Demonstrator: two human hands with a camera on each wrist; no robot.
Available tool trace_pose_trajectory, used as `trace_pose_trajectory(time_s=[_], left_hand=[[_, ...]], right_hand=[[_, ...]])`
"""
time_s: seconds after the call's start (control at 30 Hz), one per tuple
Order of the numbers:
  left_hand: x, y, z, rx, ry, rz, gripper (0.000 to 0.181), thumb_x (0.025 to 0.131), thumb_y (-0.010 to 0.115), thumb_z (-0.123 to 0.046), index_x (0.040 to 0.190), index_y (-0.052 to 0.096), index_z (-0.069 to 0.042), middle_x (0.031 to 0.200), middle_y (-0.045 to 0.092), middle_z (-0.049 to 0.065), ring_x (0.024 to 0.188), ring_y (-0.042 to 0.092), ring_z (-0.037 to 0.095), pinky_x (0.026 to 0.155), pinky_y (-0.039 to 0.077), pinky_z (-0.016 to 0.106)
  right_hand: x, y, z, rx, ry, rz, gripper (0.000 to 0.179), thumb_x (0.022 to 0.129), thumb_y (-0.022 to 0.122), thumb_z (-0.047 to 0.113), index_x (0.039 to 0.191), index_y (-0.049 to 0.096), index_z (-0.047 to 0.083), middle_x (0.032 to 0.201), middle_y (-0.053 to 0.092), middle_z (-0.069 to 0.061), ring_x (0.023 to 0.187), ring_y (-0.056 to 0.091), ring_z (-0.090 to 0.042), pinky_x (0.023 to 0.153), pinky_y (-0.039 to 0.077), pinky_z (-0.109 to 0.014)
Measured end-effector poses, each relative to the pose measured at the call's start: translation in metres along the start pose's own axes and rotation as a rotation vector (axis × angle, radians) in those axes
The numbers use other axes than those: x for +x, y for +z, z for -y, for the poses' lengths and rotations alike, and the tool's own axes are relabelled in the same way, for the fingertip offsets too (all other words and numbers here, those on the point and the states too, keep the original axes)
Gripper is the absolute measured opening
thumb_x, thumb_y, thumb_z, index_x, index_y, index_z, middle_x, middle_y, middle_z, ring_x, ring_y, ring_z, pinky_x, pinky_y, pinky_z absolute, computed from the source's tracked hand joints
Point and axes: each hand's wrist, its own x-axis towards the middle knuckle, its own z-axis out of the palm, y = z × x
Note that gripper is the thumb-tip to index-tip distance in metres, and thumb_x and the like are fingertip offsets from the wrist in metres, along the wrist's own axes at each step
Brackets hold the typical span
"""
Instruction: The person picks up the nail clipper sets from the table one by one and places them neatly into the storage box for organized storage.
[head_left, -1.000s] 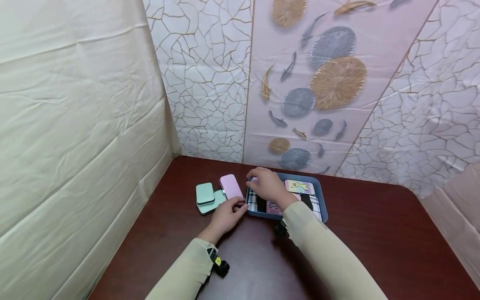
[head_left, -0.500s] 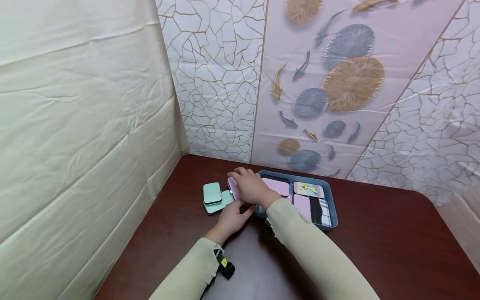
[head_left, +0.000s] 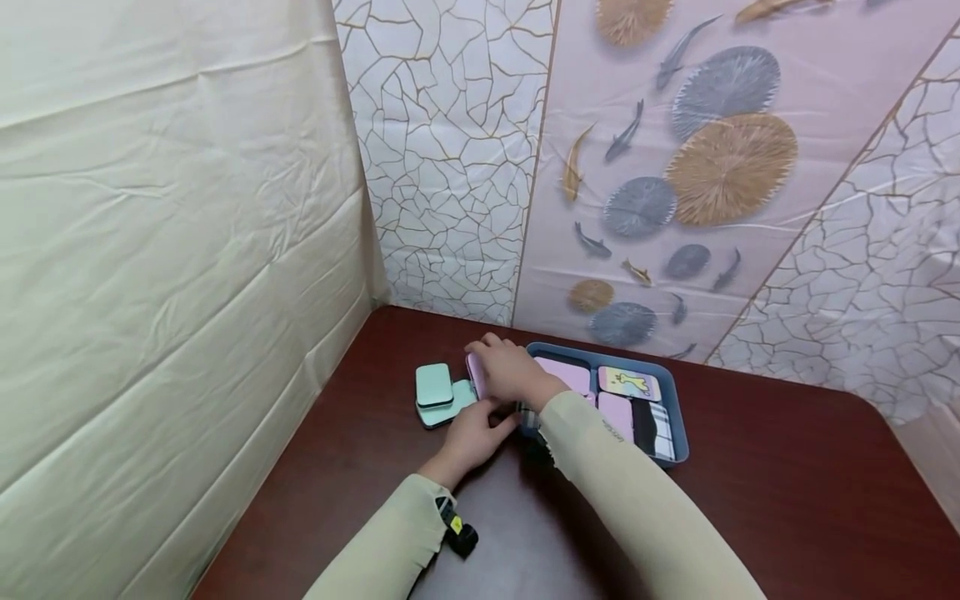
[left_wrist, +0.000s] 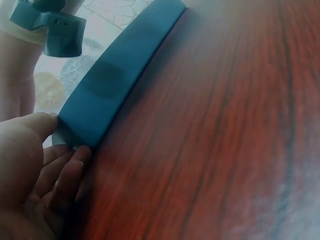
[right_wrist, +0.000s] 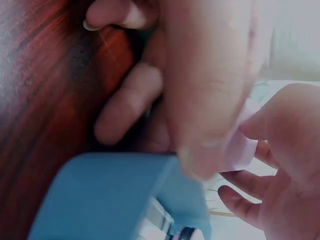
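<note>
In the head view my left hand (head_left: 469, 437) is at the near left corner of a blue tray (head_left: 681, 429). The left wrist view shows its thumb at the rim and its fingers curled against the outside of the tray wall (left_wrist: 107, 82). Left of the tray, my right hand (head_left: 512, 372) holds a flat pink case (head_left: 477, 375), mostly hidden behind the fingers. The right wrist view shows the pink case (right_wrist: 241, 152) between the thumb and fingers of that hand. Inside the tray lie pink cases, a giraffe-print case (head_left: 628, 383) and a black-and-plaid item (head_left: 662, 432).
Two mint green cases lie to the left, the upper one (head_left: 433, 384) overlapping the lower one (head_left: 463, 398). The dark red wooden table (head_left: 780, 500) meets patterned cloth (head_left: 450, 250) at the back and cream cloth (head_left: 225, 333) at the left.
My right hand has moved left from over the tray to the pink case and taken hold of it. The left hand stays by the tray corner. The head view has shifted slightly.
</note>
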Motion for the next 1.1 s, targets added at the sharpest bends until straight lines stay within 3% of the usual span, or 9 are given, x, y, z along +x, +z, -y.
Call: trace_pose_trajectory(time_s=[0.27,0.53,0.77,1.1], left_hand=[[0.0,0.002,-0.005,-0.009,0.022,-0.008,0.035,0.109,0.07,-0.042,0.133,0.077,-0.017,0.121,0.08,-0.001,0.102,0.076,0.014,0.089,0.061,0.039],[0.003,0.004,-0.002,-0.006,0.014,-0.015,0.037,0.108,0.07,-0.046,0.13,0.078,-0.018,0.114,0.081,-0.005,0.099,0.075,0.009,0.09,0.061,0.039],[-0.001,0.007,-0.001,-0.025,0.002,-0.026,0.037,0.109,0.07,-0.044,0.131,0.078,-0.016,0.119,0.081,-0.003,0.105,0.077,0.013,0.092,0.062,0.041],[-0.003,0.009,-0.007,-0.009,-0.024,-0.023,0.037,0.108,0.072,-0.043,0.132,0.079,-0.015,0.118,0.081,-0.003,0.104,0.076,0.012,0.092,0.061,0.041]], right_hand=[[-0.026,-0.034,-0.01,0.091,-0.032,-0.074,0.031,0.105,0.066,0.007,0.134,0.074,0.01,0.126,0.069,-0.008,0.097,0.067,-0.02,0.088,0.058,-0.041],[-0.05,-0.037,-0.026,0.192,-0.014,-0.149,0.024,0.105,0.076,0.017,0.128,0.074,0.011,0.121,0.072,-0.007,0.106,0.07,-0.025,0.094,0.059,-0.047],[-0.068,-0.027,-0.035,0.35,0.091,-0.265,0.021,0.104,0.08,0.023,0.122,0.075,0.015,0.111,0.073,-0.002,0.093,0.069,-0.019,0.08,0.06,-0.042],[-0.101,-0.023,-0.054,0.585,0.313,-0.398,0.024,0.102,0.083,0.025,0.121,0.075,0.013,0.111,0.077,-0.007,0.095,0.073,-0.023,0.077,0.063,-0.041]])
